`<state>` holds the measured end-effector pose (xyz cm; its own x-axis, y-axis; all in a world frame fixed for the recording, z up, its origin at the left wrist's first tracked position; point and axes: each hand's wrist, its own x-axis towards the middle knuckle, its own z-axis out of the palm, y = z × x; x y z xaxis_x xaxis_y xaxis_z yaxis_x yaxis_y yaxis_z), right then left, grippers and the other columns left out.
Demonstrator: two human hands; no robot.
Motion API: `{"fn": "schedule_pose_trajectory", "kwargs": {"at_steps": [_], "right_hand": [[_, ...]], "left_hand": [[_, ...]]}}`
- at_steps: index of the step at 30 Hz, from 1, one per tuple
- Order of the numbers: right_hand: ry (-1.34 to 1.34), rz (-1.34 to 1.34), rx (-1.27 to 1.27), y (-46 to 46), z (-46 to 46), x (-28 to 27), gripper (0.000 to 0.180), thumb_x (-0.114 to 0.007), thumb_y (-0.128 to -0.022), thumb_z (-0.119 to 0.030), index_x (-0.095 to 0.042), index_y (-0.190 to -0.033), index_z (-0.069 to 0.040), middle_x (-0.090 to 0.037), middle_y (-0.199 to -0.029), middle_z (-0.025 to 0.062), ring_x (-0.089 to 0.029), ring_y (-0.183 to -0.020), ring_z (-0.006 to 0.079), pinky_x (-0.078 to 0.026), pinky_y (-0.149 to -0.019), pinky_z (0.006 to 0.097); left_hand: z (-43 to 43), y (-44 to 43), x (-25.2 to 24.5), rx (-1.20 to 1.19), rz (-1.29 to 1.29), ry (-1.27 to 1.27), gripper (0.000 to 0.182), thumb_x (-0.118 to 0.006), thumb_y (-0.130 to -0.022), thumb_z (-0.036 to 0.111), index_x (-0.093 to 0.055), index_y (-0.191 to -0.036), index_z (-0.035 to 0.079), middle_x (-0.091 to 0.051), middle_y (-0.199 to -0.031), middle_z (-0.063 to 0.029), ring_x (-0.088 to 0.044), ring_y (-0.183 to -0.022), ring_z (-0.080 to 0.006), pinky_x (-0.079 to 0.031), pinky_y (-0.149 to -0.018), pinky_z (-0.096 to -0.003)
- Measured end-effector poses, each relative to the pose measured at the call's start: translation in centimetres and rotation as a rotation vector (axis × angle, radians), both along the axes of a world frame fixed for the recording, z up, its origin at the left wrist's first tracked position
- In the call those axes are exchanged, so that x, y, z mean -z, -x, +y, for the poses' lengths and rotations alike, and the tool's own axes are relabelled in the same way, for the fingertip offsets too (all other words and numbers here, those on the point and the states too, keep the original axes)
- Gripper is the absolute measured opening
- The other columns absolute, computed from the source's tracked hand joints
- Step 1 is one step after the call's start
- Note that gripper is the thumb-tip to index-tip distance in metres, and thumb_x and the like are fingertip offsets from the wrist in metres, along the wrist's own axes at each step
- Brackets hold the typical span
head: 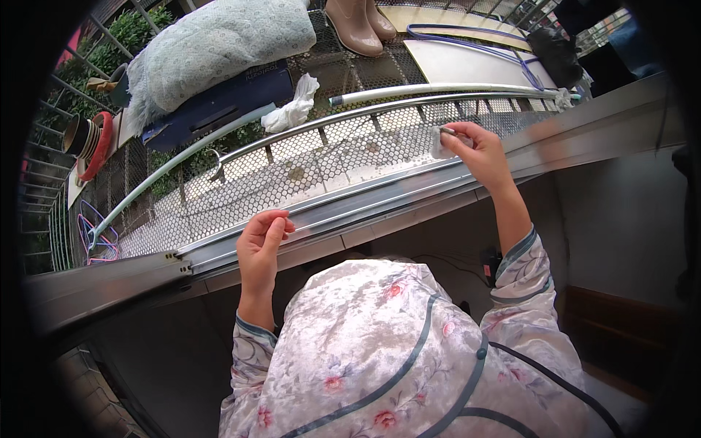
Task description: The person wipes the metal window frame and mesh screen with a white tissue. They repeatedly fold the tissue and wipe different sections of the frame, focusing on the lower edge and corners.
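My right hand (475, 153) pinches a small crumpled whitish cloth or tissue (438, 145), with something small and dark at the fingertips. It is above the far edge of a metal sliding-window track (361, 200), on its right part. My left hand (264, 235) is over the left part of the same track, thumb and fingertips drawn together; no object shows between them. Just beyond the track lies a perforated metal mesh shelf (274, 189) inside a barred window cage.
On the mesh lie a chrome rail (323, 119), pale poles (181, 164), a crumpled white plastic bag (293, 107), a dark blue box (219, 104) under a folded quilt (224, 49), rubber boots (356, 24), blue hangers (471, 41) and stacked pots (87, 139).
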<state>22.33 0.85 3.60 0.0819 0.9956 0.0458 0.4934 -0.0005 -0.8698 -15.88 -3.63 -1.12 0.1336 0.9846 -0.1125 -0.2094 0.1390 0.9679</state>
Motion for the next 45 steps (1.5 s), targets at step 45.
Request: {"fn": "schedule_pose_trajectory", "kwargs": {"at_steps": [45], "right_hand": [[-0.093,0.561,-0.321,9.1,-0.6,3.5,0.017,-0.069,-0.086,-0.012,-0.07,-0.1,-0.001,-0.064,-0.115,0.011,-0.063,-0.103,0.0192,-0.049,-0.09,0.0306]], "left_hand": [[3.5,-9.1,-2.8,0.122,0.082,0.004,0.026,-0.073,-0.085,0.01,-0.061,-0.107,0.001,-0.063,-0.091,-0.001,-0.06,-0.081,-0.0072,-0.049,-0.072,-0.02]]}}
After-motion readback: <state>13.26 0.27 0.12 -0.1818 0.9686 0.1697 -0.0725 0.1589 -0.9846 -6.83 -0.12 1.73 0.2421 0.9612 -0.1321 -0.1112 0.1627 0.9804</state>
